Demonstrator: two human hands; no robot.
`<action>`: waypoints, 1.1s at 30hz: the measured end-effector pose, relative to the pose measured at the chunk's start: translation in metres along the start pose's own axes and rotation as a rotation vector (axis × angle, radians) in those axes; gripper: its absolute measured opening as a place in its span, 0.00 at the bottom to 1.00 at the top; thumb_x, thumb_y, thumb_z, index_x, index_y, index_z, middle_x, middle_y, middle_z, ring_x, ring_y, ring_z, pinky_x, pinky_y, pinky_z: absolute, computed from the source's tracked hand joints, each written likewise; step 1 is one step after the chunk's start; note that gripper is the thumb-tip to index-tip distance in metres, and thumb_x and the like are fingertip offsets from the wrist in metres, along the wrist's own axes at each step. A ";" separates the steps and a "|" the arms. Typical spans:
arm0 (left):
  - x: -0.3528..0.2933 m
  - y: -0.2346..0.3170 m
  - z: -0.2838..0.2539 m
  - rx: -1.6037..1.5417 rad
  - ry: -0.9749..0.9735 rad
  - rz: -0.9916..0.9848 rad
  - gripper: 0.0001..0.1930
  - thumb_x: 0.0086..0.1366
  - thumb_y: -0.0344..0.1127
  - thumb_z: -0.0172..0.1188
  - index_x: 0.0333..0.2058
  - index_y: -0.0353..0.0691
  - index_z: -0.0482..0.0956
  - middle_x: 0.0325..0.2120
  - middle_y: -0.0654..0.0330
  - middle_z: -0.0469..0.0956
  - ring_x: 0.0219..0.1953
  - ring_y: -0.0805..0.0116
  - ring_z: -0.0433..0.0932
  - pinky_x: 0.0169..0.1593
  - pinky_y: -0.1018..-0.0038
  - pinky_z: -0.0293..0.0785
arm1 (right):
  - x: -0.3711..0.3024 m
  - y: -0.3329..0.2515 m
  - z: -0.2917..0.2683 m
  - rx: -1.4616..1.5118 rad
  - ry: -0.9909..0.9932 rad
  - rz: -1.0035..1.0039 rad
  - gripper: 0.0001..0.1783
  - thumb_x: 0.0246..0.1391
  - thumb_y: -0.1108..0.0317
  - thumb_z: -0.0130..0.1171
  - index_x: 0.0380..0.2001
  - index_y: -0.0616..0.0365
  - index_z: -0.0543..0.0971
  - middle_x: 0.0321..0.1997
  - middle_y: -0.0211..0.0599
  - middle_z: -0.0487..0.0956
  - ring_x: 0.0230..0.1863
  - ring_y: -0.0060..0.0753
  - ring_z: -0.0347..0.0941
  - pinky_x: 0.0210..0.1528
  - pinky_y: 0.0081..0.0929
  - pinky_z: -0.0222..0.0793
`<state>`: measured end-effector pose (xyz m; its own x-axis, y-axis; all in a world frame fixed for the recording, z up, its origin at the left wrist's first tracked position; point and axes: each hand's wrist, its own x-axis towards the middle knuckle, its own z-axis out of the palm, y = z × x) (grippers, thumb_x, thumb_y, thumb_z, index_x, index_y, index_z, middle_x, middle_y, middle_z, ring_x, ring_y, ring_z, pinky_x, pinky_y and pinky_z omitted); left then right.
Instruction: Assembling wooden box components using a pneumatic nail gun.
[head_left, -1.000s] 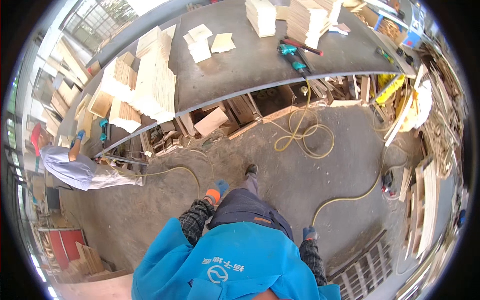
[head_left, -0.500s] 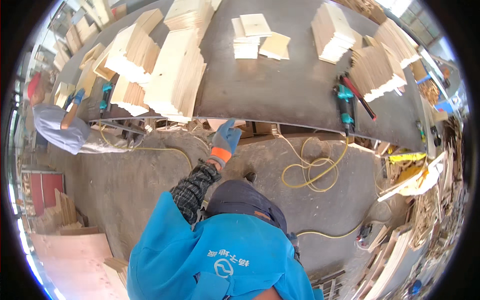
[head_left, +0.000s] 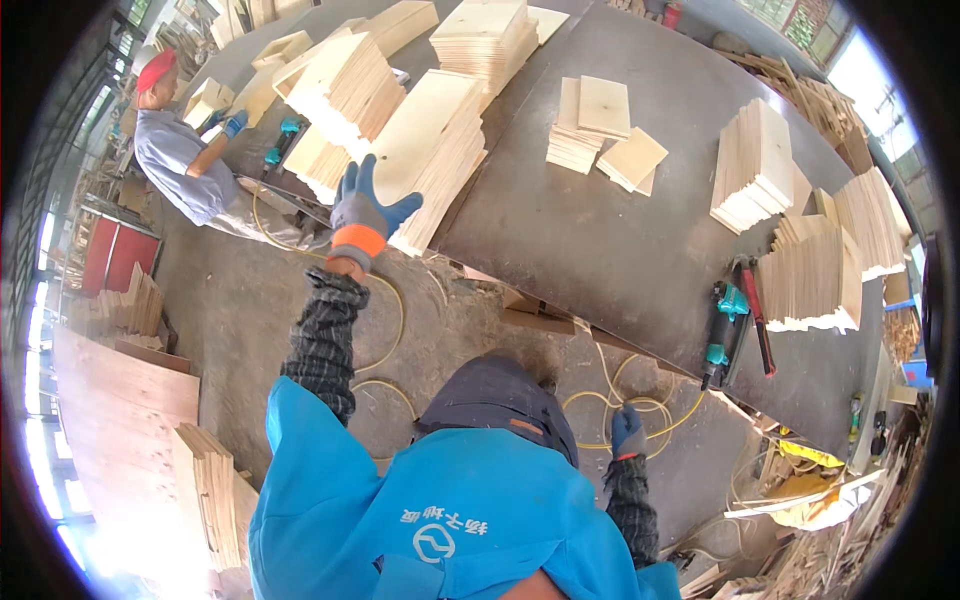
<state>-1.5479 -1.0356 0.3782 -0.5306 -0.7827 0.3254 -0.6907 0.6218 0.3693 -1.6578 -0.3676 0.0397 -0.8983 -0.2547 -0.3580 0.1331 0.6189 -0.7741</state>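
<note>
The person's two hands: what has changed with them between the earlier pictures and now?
The left hand, earlier low at the left side, has risen forward to the board stack, spread open; contact is unclear. The right hand, mostly hidden half a second ago, shows again. No grasp or release is visible. The teal tool stays on the table.

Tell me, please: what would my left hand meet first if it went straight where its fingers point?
Probably the long stack of pale boards just beyond the left hand; depth is unclear, so it might pass above.
</note>
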 end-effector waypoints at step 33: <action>0.089 -0.006 0.028 0.077 -0.283 -0.027 0.58 0.50 0.56 0.81 0.76 0.46 0.61 0.72 0.39 0.65 0.72 0.38 0.66 0.71 0.49 0.67 | 0.381 -0.476 0.050 0.318 0.047 -0.279 0.41 0.59 0.51 0.76 0.66 0.70 0.75 0.47 0.44 0.87 0.40 0.26 0.81 0.43 0.27 0.79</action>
<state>-1.6046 -1.1099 0.3807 -0.6198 -0.7827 0.0564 -0.7361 0.6048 0.3039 -2.0428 -0.7962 0.2456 -0.9353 -0.3412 -0.0936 -0.0019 0.2693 -0.9630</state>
